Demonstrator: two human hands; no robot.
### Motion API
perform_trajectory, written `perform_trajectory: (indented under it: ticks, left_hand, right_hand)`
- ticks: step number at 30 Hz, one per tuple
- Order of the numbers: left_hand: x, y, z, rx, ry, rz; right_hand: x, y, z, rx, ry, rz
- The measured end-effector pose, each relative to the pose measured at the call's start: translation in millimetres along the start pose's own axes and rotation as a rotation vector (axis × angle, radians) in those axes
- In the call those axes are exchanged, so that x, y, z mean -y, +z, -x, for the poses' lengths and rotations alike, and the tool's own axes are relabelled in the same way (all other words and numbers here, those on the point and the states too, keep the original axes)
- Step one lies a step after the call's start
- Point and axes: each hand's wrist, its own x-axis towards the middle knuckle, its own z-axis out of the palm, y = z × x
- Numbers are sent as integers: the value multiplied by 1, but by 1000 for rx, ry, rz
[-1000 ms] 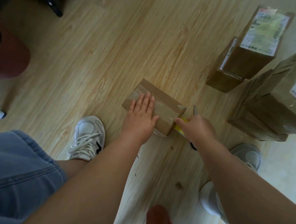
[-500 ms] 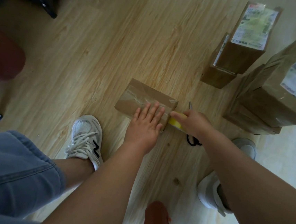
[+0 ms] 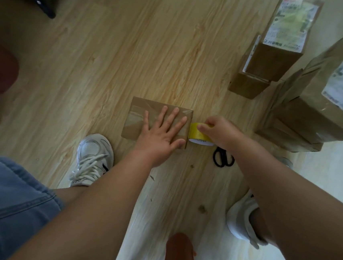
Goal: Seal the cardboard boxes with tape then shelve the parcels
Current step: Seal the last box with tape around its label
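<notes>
On the floor (image 3: pixel 132 52) between my feet, my left hand (image 3: pixel 162 131) presses flat, fingers (image 3: pixel 171 119) straight and spread, on the small cardboard box (image 3: pixel 138 114). My right hand (image 3: pixel 218 130) grips the yellow tape roll (image 3: pixel 197 133), seemingly touching the box's right end. Scissors (image 3: pixel 223 158) lie beside it.

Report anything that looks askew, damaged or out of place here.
The clear tape on the small box lies wrinkled and creased at its left end, not flat. Black scissors lie loose on the floor beside the right hand holding the tape roll. Otherwise nothing stands out.
</notes>
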Motion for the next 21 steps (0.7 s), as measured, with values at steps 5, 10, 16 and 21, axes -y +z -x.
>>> perform_trajectory:
  ticks: [5, 10, 16, 21]
  left_hand:
    - [-4, 8, -2, -28, -28, 52]
    - [-2, 11, -4, -63, -52, 53]
    - [-8, 13, -1, -94, -133, 96]
    - [-20, 16, 1, -102, -241, 177]
  right_hand:
    - [1, 18, -12, -74, 33, 41]
    - [8, 22, -20, -55, 56, 20]
    - [-11, 0, -10, 42, 28, -85]
    - [-1, -24, -19, -9, -60, 57]
